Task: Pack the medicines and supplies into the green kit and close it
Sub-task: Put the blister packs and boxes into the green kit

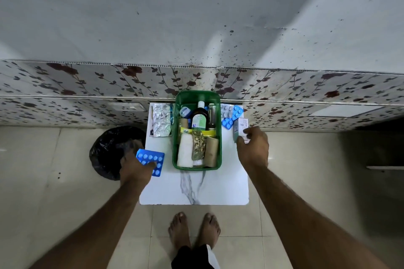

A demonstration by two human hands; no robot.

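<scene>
The green kit point(175, 148) stands open in the middle of a small white marble table point(218, 190). Inside it are bottles, a small blue-lidded jar, bandage rolls, a white roll and a gold blister strip. My left hand point(133, 168) grips a blue blister pack point(150, 160) over the table's left edge. My right hand point(253, 148) holds a small white medicine box point(241, 125) to the right of the kit. Silver blister strips point(161, 120) lie left of the kit. Blue blister packs point(232, 116) and a silver one lie at its right rear.
A black bin bag point(109, 148) sits on the floor left of the table, under my left hand. A wall with floral tiles point(87, 85) runs right behind the table. My bare feet point(194, 229) stand on the tiled floor before the table.
</scene>
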